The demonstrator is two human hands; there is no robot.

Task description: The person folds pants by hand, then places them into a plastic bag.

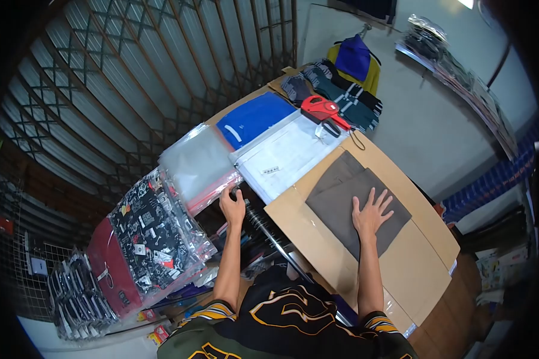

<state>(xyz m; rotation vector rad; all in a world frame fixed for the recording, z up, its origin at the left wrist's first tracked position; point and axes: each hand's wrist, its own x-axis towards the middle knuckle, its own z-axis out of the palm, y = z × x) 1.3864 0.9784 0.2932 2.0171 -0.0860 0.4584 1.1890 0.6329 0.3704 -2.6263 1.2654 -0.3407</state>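
Folded dark grey-brown cloth (335, 209) lies on a flat cardboard sheet (425, 257). My right hand (372, 214) rests on it, palm down with the fingers spread. My left hand (232, 203) is at the near edge of a stack of clear plastic bags (200, 164), its thumb and fingers curled towards each other; whether it holds a bag edge is too small to tell. White sheets in clear plastic (287, 152) lie between the bags and the cardboard.
A red tape dispenser (322, 109), a blue packet (254, 119) and folded dark socks (341, 90) lie at the back. Packed patterned black cloth (153, 233) sits at the left. A metal rail (275, 239) runs through a gap between the surfaces. A folding lattice gate (161, 66) stands behind.
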